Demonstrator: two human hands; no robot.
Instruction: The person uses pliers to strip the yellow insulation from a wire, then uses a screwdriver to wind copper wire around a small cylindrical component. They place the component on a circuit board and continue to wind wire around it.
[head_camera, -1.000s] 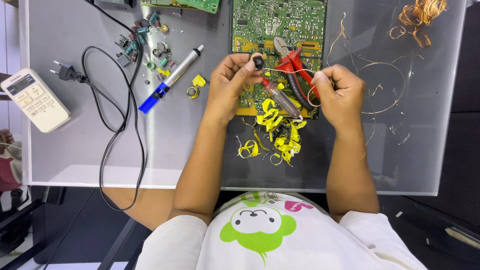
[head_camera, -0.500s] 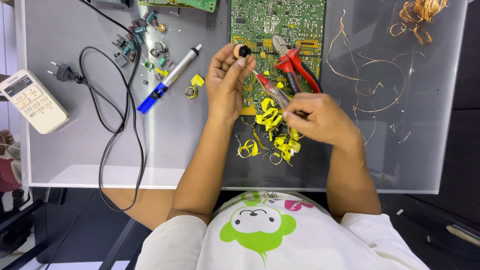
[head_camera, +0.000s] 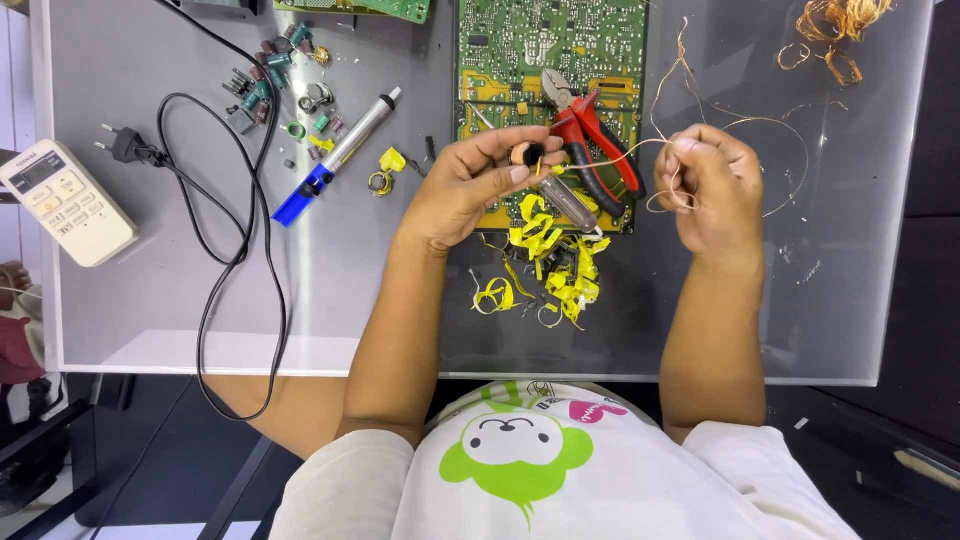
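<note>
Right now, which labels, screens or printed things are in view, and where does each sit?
Remote control: table's left edge, white rectangular handset, small pale screen above light buttons.
Circuit board: top centre, green with yellow border, fine white markings.
Shirt print: bottom centre, green cartoon animal on white.

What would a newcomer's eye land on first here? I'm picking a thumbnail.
The two hands at centre: the left hand pinches a small dark coil, the right hand pulls copper wire from it. Beneath lie yellow tape scraps, red-handled cutters and a green circuit board.
</note>
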